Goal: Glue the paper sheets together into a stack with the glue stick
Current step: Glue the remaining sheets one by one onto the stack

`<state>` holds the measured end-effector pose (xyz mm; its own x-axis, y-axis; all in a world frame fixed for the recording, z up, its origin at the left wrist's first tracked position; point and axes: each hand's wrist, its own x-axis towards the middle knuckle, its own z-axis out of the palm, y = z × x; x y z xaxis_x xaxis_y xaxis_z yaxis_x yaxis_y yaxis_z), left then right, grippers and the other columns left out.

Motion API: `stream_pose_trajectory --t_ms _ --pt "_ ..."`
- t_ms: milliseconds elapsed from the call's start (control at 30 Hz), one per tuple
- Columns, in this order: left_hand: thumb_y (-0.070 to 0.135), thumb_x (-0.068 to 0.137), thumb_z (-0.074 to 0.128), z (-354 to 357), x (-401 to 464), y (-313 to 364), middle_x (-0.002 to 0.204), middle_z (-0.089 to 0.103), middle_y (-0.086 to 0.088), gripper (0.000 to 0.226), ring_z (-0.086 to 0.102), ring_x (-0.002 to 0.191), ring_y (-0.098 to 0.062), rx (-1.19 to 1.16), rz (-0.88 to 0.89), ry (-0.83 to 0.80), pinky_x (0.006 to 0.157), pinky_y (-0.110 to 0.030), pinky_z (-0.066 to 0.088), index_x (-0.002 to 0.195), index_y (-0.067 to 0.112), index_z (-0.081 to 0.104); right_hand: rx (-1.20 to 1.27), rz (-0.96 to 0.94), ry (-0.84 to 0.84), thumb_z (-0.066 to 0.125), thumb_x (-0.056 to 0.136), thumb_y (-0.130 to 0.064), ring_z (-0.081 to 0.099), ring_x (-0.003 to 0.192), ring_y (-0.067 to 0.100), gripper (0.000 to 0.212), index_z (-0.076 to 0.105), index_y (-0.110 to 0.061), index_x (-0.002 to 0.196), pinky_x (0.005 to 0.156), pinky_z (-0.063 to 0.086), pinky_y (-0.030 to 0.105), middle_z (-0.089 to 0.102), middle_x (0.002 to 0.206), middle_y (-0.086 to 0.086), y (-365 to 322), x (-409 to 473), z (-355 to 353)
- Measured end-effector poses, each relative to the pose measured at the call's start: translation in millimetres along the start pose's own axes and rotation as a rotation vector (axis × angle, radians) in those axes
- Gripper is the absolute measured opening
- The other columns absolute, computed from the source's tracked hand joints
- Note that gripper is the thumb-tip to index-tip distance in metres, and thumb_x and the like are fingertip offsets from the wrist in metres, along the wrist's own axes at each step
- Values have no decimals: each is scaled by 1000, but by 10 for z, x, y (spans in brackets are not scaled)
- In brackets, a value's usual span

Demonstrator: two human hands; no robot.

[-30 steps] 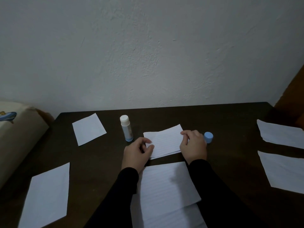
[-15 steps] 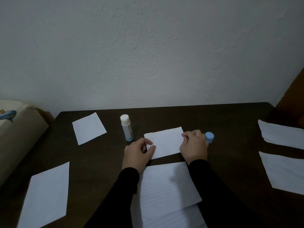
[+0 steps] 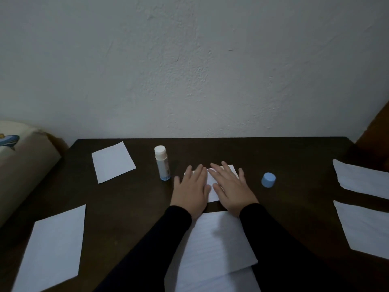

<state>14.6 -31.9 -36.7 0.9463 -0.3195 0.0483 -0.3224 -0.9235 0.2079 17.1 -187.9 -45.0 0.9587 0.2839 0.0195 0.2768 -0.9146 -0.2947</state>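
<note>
On the small sheet [image 3: 212, 186], left hand [image 3: 191, 191] and right hand [image 3: 231, 190] press flat, fingers spread.

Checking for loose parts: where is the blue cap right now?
In the head view the cap sits on the table, off the glue stick, just right of the right hand and not touching it.

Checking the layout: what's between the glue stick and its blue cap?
In the head view, both hands, left and right, pressed flat on the small paper sheet, lie between the glue stick and blue cap.
</note>
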Motion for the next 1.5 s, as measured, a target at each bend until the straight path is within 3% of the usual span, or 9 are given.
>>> stream_pose_trajectory --t_ms 100,367,600,800,967,1067,1133,1233,1500 --pt "45 103 13 57 45 -11 162 -3 6 57 -4 149 -16 20 7 -178 118 -48 6 155 24 3 -79 53 -123 18 104 -38 -10 147 10 51 6 -33 153 114 -10 54 -3 161 -15 3 52 5" --pt "47 102 8 49 28 32 160 -16 2 60 -13 147 -15 53 -135 -263 118 -48 -2 153 19 -9 -131 166 -174 17 103 -44 -10 148 14 54 -1 -35 153 115 -5 55 -9 161 -12 -18 94 12" --pt "47 101 6 67 -45 57 160 -18 2 63 -15 147 -15 51 -258 -283 118 -51 -3 153 16 -11 -69 376 -181 15 102 -47 -14 147 14 60 -6 -24 153 115 -6 52 -14 161 -7 -81 31 30" --pt "46 102 9 6 -116 53 161 -14 -2 62 -10 148 -19 83 -285 -294 118 -53 4 153 15 -8 -65 404 -193 13 103 -43 -15 147 16 59 -8 -21 153 116 -6 52 -16 160 -3 -103 -152 33" --pt "43 101 26 -102 -65 157 159 19 -7 58 19 145 -27 101 -201 -1 114 -51 26 153 18 14 -130 328 -117 18 103 -41 -9 148 21 54 12 -23 154 115 3 56 -2 162 -4 -140 -114 -95" --pt "39 103 23 -87 23 133 161 10 -2 55 6 148 -24 91 -47 -99 115 -52 16 154 23 9 -161 100 -130 17 104 -39 -11 148 17 52 8 -27 154 115 2 57 -5 162 -8 -144 -66 -116" --pt "40 104 16 -38 42 66 163 -2 2 55 -2 149 -20 111 -32 -213 116 -53 10 154 23 1 -123 66 -220 14 104 -39 -13 147 15 53 -1 -30 154 116 -1 55 -10 161 -9 -131 -35 -89" --pt "47 102 9 9 2 -28 161 -13 2 61 -9 148 -16 109 -122 -253 119 -48 3 154 18 -5 -105 138 -253 13 103 -46 -14 147 13 56 -5 -30 154 116 -6 52 -14 160 -10 -116 25 -42" --pt "55 100 13 -77 -225 -159 161 -11 6 65 -8 148 -19 64 -243 -253 117 -51 4 154 23 -4 -40 358 -132 31 92 -66 -12 148 21 83 -4 -22 154 118 -3 43 -13 161 1 -159 79 48"
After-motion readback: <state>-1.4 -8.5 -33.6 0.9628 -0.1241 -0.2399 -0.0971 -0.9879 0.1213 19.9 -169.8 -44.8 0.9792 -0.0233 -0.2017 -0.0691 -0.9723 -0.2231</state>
